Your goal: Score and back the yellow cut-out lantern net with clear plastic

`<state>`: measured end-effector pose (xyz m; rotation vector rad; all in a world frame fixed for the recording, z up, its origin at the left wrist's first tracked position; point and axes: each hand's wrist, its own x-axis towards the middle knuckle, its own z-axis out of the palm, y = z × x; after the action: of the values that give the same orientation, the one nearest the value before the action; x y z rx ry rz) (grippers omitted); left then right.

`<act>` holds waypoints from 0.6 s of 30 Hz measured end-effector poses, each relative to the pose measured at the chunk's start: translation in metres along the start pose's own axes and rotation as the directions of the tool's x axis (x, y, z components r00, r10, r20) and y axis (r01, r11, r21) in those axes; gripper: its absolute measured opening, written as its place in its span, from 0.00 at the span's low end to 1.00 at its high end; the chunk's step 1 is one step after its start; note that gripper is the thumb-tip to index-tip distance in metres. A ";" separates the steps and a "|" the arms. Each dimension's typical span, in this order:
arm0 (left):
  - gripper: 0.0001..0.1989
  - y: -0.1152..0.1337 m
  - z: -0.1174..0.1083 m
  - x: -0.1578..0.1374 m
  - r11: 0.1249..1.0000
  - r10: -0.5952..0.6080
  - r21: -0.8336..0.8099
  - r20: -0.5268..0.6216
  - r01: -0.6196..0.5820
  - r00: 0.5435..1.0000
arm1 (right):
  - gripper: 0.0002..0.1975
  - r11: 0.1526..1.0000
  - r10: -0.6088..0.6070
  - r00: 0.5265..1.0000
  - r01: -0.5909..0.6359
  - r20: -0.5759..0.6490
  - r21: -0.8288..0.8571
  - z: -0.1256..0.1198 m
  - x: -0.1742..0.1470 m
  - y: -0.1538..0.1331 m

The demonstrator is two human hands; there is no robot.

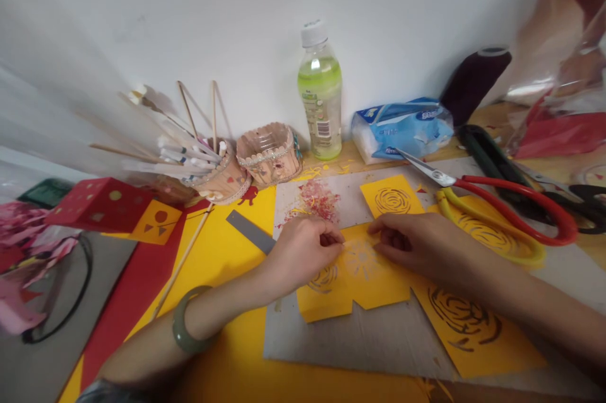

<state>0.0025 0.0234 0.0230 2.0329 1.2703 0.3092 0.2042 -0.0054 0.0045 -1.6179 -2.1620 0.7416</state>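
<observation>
Two hands pinch the yellow cut-out paper (364, 273) on the grey board (350, 340), left hand (303, 251) and right hand (416, 242) both closed on it, likely picking out cut bits; next needs fine fingertip pulls.

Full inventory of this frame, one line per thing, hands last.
yellow cut-paper sheets with spiral cutouts: four or so, yellow, on the grey cardboard mat, one under both hands
grey cardboard mat: one, grey, centre of table
red-handled scissors: one, red, right of the mat
yellow-handled scissors: one, yellow, under the red pair
green drink bottle: one, white cap, by the wall
blue tissue pack: one, right of the bottle
popsicle-stick baskets: two, tan, left of the bottle; one holds pens and sticks
red paper box: one, far left
grey ruler: one, left of the mat
left hand: green bangle on wrist, pinching the sheet
right hand: pressing the same sheet
</observation>
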 end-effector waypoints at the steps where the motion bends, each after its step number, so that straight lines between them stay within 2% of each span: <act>1: 0.08 0.000 0.000 0.000 1.000 -0.004 0.005 0.001 0.004 1.000 | 0.10 1.000 -0.004 1.000 0.004 -0.006 -0.010 0.001 0.000 0.001; 7: 0.08 0.004 -0.001 -0.001 0.999 -0.016 0.046 0.011 0.015 1.000 | 0.09 0.998 0.008 1.000 -0.008 0.001 -0.066 0.002 -0.001 0.002; 14: 0.05 0.000 -0.002 0.000 0.997 0.029 0.072 0.001 -0.029 1.000 | 0.10 0.996 0.001 1.000 0.001 0.016 -0.086 -0.002 -0.001 0.001; 16: 0.05 -0.003 0.000 -0.001 0.990 0.093 0.111 -0.023 -0.090 0.995 | 0.10 0.995 -0.017 1.000 0.017 0.009 -0.097 -0.005 -0.002 0.003; 18: 0.07 -0.007 0.002 -0.002 0.954 0.240 0.194 -0.038 -0.229 0.970 | 0.10 0.992 -0.073 0.997 0.073 -0.002 -0.104 -0.010 -0.004 0.006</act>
<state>-0.0023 0.0222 0.0167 2.3593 1.1300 0.3755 0.2155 -0.0060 0.0090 -1.5782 -2.2766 0.6119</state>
